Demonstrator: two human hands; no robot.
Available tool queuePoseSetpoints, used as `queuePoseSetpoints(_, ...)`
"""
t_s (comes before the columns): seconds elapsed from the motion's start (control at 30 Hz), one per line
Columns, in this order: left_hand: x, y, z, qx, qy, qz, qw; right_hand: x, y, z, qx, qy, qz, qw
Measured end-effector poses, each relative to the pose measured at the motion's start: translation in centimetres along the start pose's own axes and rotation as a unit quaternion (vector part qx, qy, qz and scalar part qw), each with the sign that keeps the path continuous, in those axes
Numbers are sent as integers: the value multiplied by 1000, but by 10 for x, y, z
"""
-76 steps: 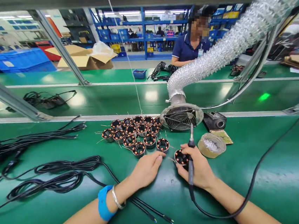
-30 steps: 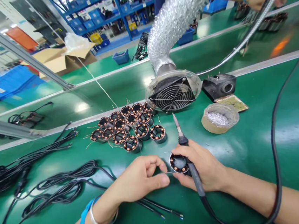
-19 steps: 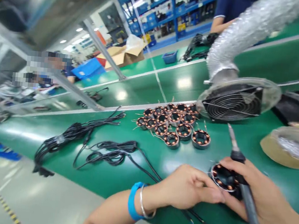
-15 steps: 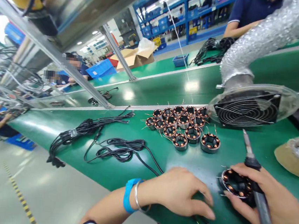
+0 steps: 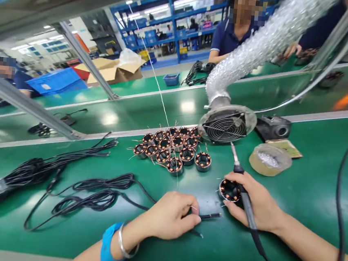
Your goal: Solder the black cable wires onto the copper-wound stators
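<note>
My left hand [image 5: 174,214], with a blue band and a silver bangle at the wrist, has thumb and fingers pinched round a black cable [image 5: 210,217] whose stripped end points right. A thin white wire shows at its fingertips. My right hand [image 5: 255,200] grips a copper-wound ring coil [image 5: 229,190] between thumb and fingers. A soldering iron [image 5: 246,207] lies across that same hand, its tip pointing up and away. Further back stand several similar coils [image 5: 175,166] in a cluster.
A round fan [image 5: 228,129] on a silver duct [image 5: 246,51] stands behind the coils. Right of it are a tub [image 5: 270,159] and a black holder [image 5: 274,128]. Black cable bundles [image 5: 28,174] lie left. A person [image 5: 232,33] sits across the bench.
The view has swung to the right. My left hand, open before, has closed on the cable. My right hand still holds the coil and soldering iron.
</note>
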State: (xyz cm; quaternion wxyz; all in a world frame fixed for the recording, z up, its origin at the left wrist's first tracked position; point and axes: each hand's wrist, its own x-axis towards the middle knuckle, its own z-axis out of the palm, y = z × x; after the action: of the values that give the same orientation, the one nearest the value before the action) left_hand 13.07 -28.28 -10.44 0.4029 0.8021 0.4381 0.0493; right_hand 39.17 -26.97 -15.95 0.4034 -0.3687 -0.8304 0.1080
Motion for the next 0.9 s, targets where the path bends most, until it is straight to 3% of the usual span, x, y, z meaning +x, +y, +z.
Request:
queuePoseSetpoints(0.1,7,3,-4,-68,45,-10,997,4,-13,-10,29,25,4,999)
queuePoseSetpoints(0.3,16,14,-1,-29,115,23,993,20,-45,-12,175,55,103,978)
queuePoseSetpoints(0.4,21,13,-8,-77,114,38,990,31,-50,-8,177,55,80,979)
queuePoseSetpoints(0.47,26,10,-12,-125,107,82,983,39,-53,-7,181,50,42,981)
queuePoseSetpoints(0.53,33,7,-10,-214,74,116,967,46,-55,-6,207,34,22,978)
queuePoseSetpoints(0.67,42,0,8,-409,-3,51,911,53,-55,-1,234,14,87,968)
queuePoseSetpoints(0.8,45,-2,22,-408,74,42,909,52,-52,8,193,26,154,969)
queuePoseSetpoints(0.9,46,1,24,-440,134,37,887,49,-55,15,163,41,188,968)
